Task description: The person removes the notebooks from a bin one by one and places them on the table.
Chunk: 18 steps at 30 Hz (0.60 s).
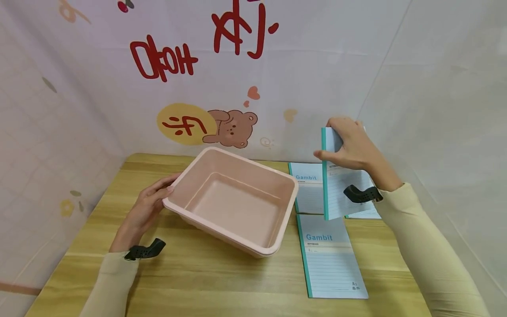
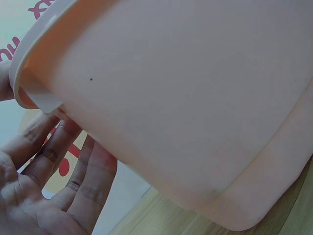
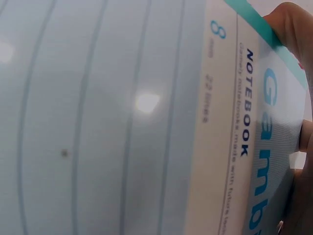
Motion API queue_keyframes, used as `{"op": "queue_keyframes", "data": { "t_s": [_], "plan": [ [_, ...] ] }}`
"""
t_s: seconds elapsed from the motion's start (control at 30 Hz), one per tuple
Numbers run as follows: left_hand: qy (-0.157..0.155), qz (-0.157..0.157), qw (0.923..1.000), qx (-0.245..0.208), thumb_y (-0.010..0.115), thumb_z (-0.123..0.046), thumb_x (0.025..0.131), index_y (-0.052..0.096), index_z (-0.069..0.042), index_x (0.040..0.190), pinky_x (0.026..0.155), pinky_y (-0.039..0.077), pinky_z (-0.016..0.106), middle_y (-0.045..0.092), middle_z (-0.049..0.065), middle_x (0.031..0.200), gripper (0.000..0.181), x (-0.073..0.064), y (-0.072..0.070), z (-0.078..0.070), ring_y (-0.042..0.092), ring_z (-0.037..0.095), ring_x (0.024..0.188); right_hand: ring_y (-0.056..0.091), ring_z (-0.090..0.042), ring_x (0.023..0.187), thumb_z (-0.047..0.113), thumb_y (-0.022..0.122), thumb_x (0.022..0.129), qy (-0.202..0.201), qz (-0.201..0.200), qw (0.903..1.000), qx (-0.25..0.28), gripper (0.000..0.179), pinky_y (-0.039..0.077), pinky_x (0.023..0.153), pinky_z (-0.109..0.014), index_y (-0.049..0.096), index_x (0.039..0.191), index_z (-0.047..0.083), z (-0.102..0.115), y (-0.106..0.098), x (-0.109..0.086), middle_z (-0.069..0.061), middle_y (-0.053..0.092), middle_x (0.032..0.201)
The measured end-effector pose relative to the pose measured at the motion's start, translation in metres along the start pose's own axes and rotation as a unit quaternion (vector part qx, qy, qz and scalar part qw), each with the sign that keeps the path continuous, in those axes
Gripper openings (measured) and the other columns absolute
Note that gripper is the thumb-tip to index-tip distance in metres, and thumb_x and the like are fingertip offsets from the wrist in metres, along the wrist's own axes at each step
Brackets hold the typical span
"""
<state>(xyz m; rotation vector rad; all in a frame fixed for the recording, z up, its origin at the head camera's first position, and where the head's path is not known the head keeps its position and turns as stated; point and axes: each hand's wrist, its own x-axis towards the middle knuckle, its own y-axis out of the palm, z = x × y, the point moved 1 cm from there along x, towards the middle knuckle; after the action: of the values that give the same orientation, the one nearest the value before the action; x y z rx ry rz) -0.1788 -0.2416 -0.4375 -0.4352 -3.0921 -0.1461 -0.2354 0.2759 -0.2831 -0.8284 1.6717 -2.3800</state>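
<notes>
A pale pink plastic basin (image 1: pixel 253 176) stands on the table, its inside bare. My left hand (image 1: pixel 144 204) grips the basin's left rim; the left wrist view shows the fingers (image 2: pixel 100 176) under the rim and against the outer wall. Upright in the air, right of the basin, is a light blue notebook (image 1: pixel 334 198) with a green spine, held by its upper part between the thumb and fingers of my right hand (image 1: pixel 350 145). Its cover, with "Gambit" lettering, fills most of the right wrist view. Below it, a notebook (image 1: pixel 330 264) of the same kind lies flat.
Another notebook (image 1: pixel 309 193) lies behind, near the table's back edge, partly covered by the held one. A further notebook (image 1: pixel 362 215) shows only its lower edge. A white printed curtain (image 1: pixel 297 79) rises behind the wooden table (image 1: pixel 206 281).
</notes>
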Motion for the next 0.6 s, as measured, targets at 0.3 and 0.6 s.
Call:
{"op": "queue_keyframes", "data": {
  "t_s": [0.3, 0.6],
  "plan": [
    [-0.005, -0.005, 1.0000, 0.006, 0.053, -0.019, 0.107, 0.050, -0.011, 0.152, 0.091, 0.051, 0.020, 0.059, -0.015, 0.138, 0.045, 0.001, 0.000, 0.001, 0.061, 0.002, 0.114, 0.042, -0.021, 0.078, 0.043, 0.080, 0.079, 0.053, 0.056, 0.9964, -0.034, 0.041, 0.021, 0.077, -0.041, 0.054, 0.095, 0.016, -0.036, 0.017, -0.053, -0.003, 0.049, 0.079],
    [-0.003, -0.005, 1.0000, 0.005, 0.053, -0.019, 0.107, 0.051, -0.012, 0.151, 0.090, 0.053, 0.021, 0.059, -0.014, 0.137, 0.045, 0.001, -0.001, 0.002, 0.061, 0.002, 0.112, 0.052, -0.027, 0.087, 0.049, 0.081, 0.081, 0.085, 0.102, 0.9892, -0.062, 0.047, 0.028, 0.084, -0.050, 0.057, 0.098, 0.012, -0.069, 0.036, -0.102, -0.006, 0.058, 0.087]
  ]
}}
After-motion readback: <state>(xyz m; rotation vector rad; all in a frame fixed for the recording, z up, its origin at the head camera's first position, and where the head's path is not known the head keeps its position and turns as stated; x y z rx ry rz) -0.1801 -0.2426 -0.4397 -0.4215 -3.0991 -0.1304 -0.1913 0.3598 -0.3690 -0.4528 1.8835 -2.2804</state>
